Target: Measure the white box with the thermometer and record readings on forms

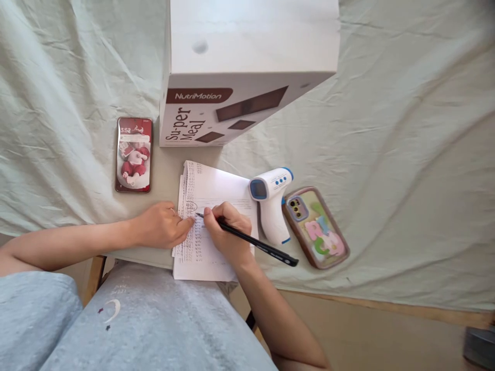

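Observation:
Between the finger and thumb of my right hand (228,232) is a black pen (263,246), its tip on the written sheet. Under both hands lies a small stack of white papers (226,188), with rows of handwriting down the left side and a circled mark near the tip. My left hand (162,225) rests at the stack's left edge, index finger stretched toward the pen tip and other fingers partly curled; it holds nothing that shows. Close to my right hand, a white and blue infrared thermometer (274,214) lies on its side.
A tall white "NutriMotion Super Meal" box (251,38) stands behind the papers. To the left lies a phone (133,154) with its screen lit. Another phone in a decorated case (319,229) lies face down beside the thermometer. A pale, wrinkled cloth (386,180) covers the table.

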